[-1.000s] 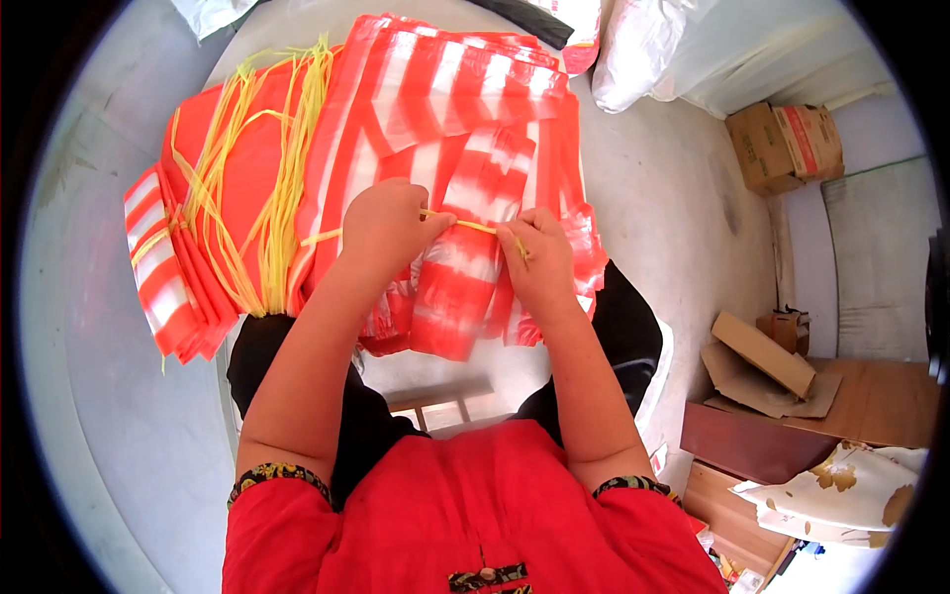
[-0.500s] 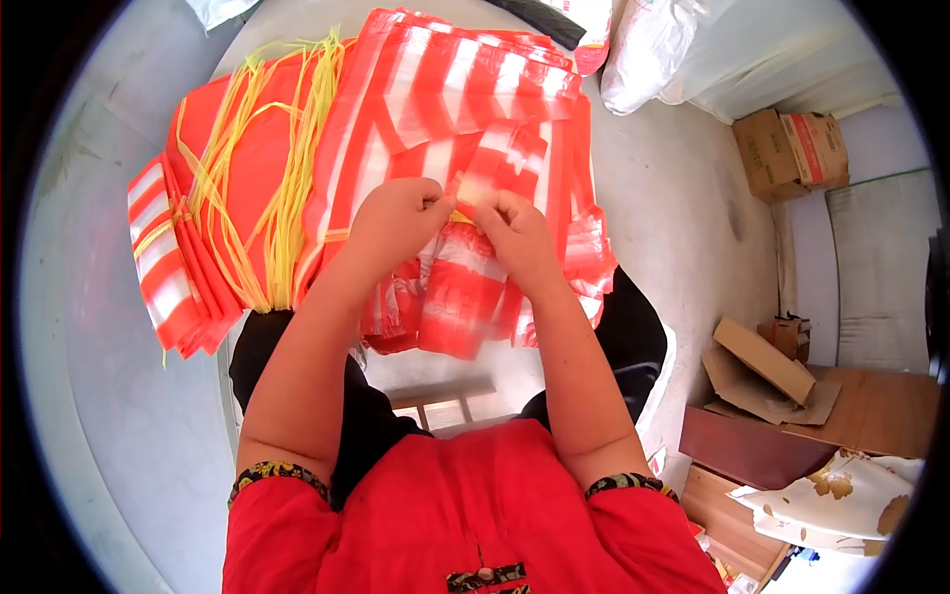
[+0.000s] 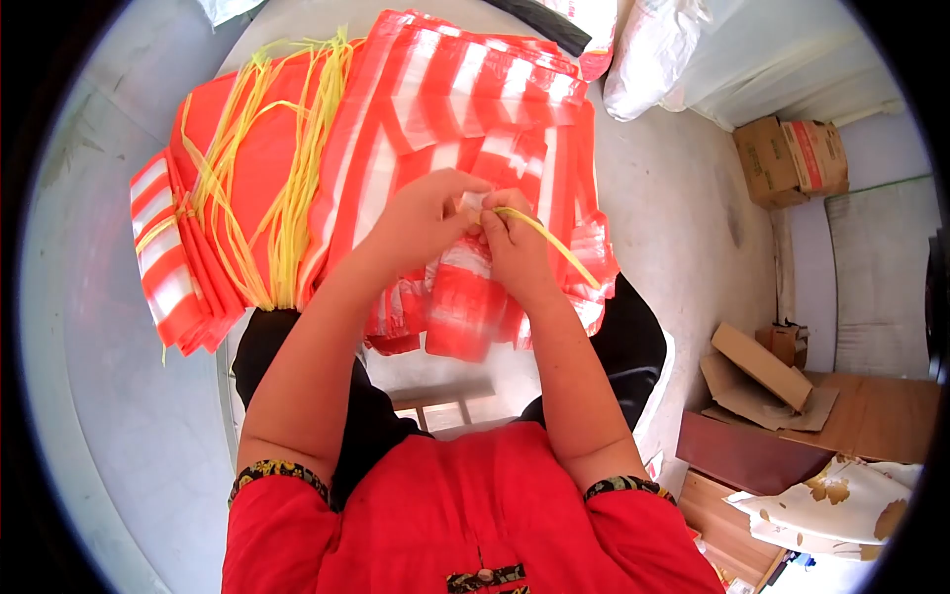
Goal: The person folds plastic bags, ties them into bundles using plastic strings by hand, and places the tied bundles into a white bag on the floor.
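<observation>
Loosely, the yellow strip (image 3: pixel 569 259) now trails past the right hand (image 3: pixel 513 238), whose curled fingers pinch it, instead of spanning both hands. Curled against that hand, the left hand (image 3: pixel 435 213) hides its grip, above the striped bundle (image 3: pixel 458 315) toward the worktop's (image 3: pixel 297 25) near edge.

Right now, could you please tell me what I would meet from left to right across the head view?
Banded red-and-white striped bundle, bunch of yellow strips, left hand, right hand, held yellow strip's free end, cardboard box with a red stripe.
</observation>
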### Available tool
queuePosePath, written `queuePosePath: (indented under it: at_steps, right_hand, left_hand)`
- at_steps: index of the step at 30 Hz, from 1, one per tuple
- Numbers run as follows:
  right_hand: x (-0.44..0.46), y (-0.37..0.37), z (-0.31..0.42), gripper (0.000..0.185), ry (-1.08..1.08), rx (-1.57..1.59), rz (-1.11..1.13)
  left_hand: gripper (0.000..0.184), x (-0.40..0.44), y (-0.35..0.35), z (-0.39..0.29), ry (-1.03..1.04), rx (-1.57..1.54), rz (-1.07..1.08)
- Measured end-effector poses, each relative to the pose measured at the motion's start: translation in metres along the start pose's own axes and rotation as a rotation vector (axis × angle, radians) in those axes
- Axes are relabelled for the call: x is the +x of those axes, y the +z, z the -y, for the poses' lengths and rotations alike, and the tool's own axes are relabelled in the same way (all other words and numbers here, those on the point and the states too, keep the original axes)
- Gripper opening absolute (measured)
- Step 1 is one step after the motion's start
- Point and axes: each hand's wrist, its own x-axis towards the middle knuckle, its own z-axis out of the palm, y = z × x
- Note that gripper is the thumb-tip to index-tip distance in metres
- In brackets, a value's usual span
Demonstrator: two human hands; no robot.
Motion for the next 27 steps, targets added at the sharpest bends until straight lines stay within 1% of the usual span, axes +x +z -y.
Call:
queuePosePath:
  at_steps: [1,4,7,10,13,16,19,22,25,27]
  right_hand:
    - [0.000,0.001,-0.005,0.011,-0.063,0.000,-0.025]
    - [0.000,-0.003,-0.010,0.016,0.076,0.072,-0.075]
    - [-0.002,-0.008,-0.003,0.015,0.108,0.329,-0.017]
    - [-0.008,-0.012,0.002,0.014,0.072,0.106,0.060]
    - [-0.010,-0.006,0.011,0.015,-0.006,-0.059,-0.059]
    - [-0.009,-0.002,0.010,0.022,-0.291,-0.314,-0.140]
    - [-0.006,-0.004,0.015,0.029,-0.457,-0.523,-0.172]
    - [0.001,-0.006,0.018,0.036,-0.601,-0.554,-0.197]
    - [0.005,-0.005,0.015,0.037,-0.651,-0.580,-0.201]
    - [0.005,-0.007,0.009,0.035,-0.592,-0.539,-0.181]
  left_hand:
    - [0.027,-0.001,0.004,0.003,0.083,0.174,-0.007]
    - [0.021,-0.001,0.006,0.006,0.057,0.366,0.006]
    - [0.015,-0.002,0.009,0.001,-0.052,0.324,-0.088]
    - [0.018,0.002,0.012,0.008,-0.199,0.213,-0.052]
    - [0.020,0.001,0.012,0.003,-0.124,0.286,-0.042]
    - [0.021,0.001,0.010,0.005,-0.074,0.368,-0.035]
    - [0.021,-0.001,0.010,0.005,-0.060,0.474,-0.014]
    - [0.022,-0.002,0.010,-0.002,-0.068,0.592,0.051]
    - [0.022,-0.004,0.008,0.001,0.099,0.727,0.131]
    - [0.019,-0.005,0.007,-0.002,0.106,0.672,0.113]
